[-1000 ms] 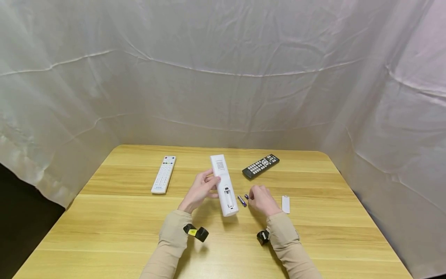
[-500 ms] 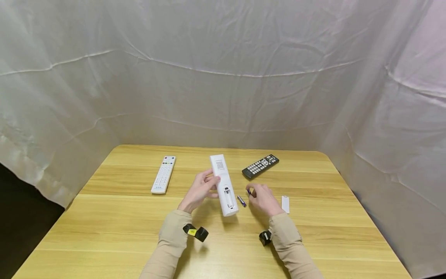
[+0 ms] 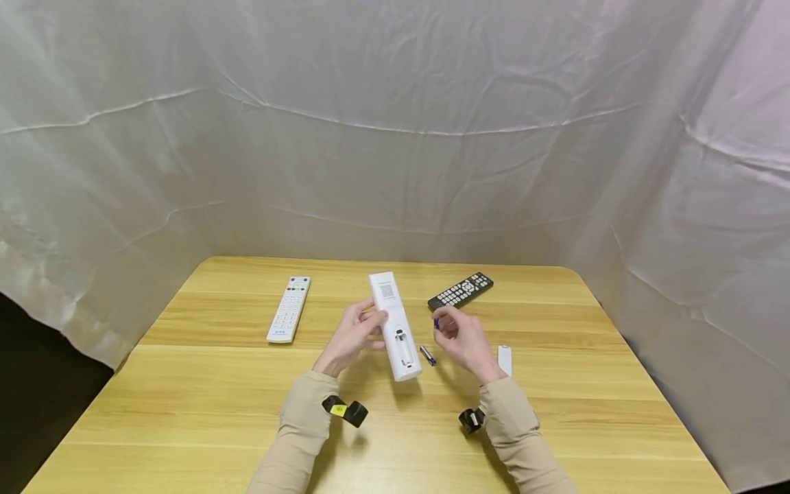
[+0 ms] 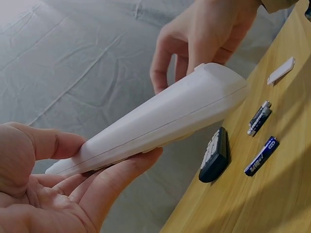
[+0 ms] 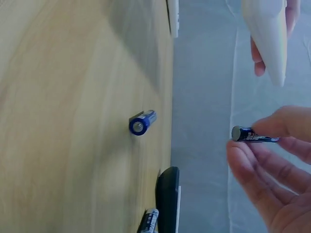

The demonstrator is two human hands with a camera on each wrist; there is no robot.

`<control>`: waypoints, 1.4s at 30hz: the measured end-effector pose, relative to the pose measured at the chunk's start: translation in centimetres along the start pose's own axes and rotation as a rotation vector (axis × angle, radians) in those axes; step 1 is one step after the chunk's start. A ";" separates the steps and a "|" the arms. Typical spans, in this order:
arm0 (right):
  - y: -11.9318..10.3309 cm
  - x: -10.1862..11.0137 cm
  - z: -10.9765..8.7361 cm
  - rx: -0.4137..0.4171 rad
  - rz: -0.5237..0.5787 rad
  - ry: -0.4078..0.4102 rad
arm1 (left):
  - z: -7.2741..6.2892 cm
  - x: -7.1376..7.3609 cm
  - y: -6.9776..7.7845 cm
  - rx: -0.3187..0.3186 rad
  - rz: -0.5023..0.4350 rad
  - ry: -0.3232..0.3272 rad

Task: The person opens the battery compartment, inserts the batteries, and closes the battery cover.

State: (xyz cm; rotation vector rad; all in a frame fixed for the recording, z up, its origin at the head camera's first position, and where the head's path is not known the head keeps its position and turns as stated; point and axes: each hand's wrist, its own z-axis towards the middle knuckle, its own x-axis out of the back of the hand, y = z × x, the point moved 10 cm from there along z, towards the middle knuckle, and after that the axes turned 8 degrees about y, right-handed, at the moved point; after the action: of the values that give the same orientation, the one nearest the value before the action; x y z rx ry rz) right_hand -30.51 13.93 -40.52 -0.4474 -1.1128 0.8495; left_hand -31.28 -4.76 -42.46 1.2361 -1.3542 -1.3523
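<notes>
My left hand [image 3: 352, 337] grips a white remote control [image 3: 391, 312] between thumb and fingers, above the table. Its back faces up, showing the uncovered battery compartment [image 3: 404, 350] near the lower end. To the right, my right hand [image 3: 465, 343] pinches a small dark blue battery [image 5: 252, 135] between thumb and fingertips, apart from the remote. On the table between the hands lies another blue battery [image 3: 428, 355]; the left wrist view also shows darker batteries [image 4: 259, 118] beside it. A white battery cover [image 3: 505, 359] lies by my right wrist, partly hidden by it.
A second white remote [image 3: 289, 310] lies buttons up on the left of the wooden table [image 3: 204, 398]. A black remote [image 3: 461, 291] lies just beyond my right hand. Grey curtain [image 3: 395, 165] hangs around the table's back and sides.
My right hand has picked up a battery from the table and raised it, moving slightly away from me toward the black remote. My left hand and its remote have hardly moved.
</notes>
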 end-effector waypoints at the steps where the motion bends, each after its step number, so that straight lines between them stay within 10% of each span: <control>1: -0.3 0.2 0.0 0.013 0.017 0.010 | 0.0 0.0 0.0 0.003 -0.004 0.002; 15: -4.3 2.0 -0.6 0.175 0.245 0.101 | 0.1 0.5 0.3 -0.009 -0.021 0.022; 42: -7.0 -0.9 -1.8 0.180 0.316 0.036 | -0.1 0.3 0.4 -0.032 -0.021 0.004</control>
State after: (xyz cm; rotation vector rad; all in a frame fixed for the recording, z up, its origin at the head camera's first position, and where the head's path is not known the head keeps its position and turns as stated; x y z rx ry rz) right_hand -26.47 9.08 -36.85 -0.4935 -0.9355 1.2036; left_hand -31.28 -5.08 -42.03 1.2343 -1.3151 -1.3802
